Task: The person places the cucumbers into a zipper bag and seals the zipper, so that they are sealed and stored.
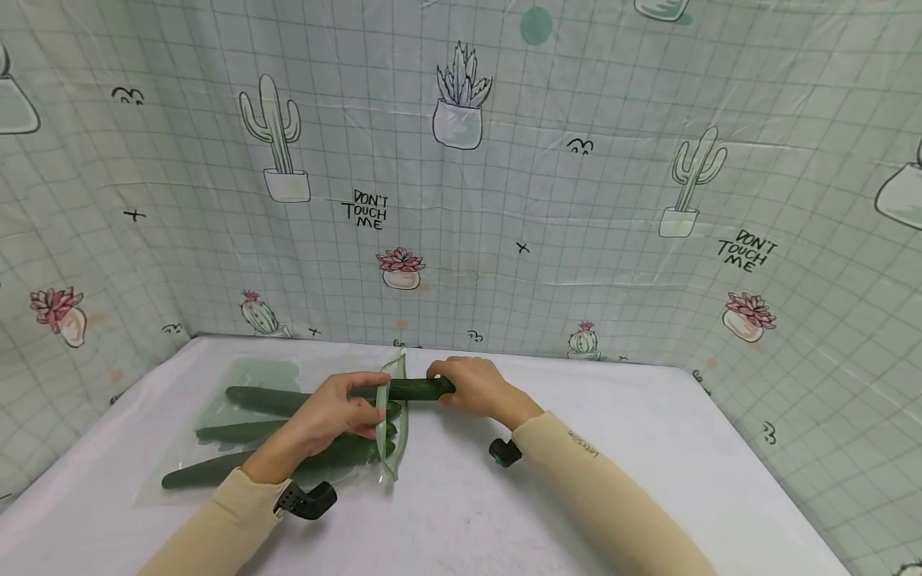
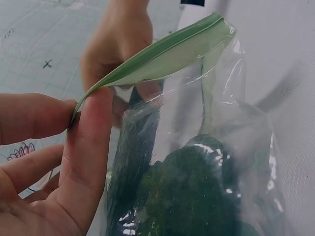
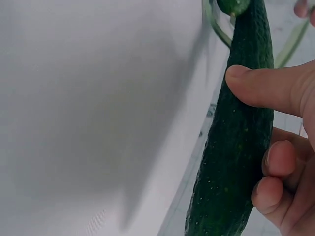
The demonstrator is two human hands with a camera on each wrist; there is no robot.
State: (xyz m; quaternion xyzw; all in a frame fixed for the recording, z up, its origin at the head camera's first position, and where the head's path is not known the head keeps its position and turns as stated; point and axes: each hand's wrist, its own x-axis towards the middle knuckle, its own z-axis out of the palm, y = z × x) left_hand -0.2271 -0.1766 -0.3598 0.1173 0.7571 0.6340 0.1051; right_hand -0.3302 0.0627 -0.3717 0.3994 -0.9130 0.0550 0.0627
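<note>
A clear zip bag with a green-edged mouth [image 1: 402,424] lies flat on the table, its mouth to the right. My left hand [image 1: 324,420] pinches one edge of that mouth between thumb and finger, holding it apart from the other edge. Inside the bag lie cucumbers [image 1: 205,470], side by side, seen dark through the plastic in the left wrist view. My right hand [image 1: 473,386] grips another cucumber [image 1: 421,390] near its right end. The far end of this cucumber passes into the bag's mouth. In the right wrist view, thumb and fingers close around the dark, bumpy cucumber [image 3: 229,142].
A white cloth covers the table [image 1: 576,480]. Behind it and at both sides hangs a gridded curtain [image 1: 504,200] printed with potted cacti. A black wrist device [image 1: 308,501] sits on my left wrist, another [image 1: 505,453] at my right.
</note>
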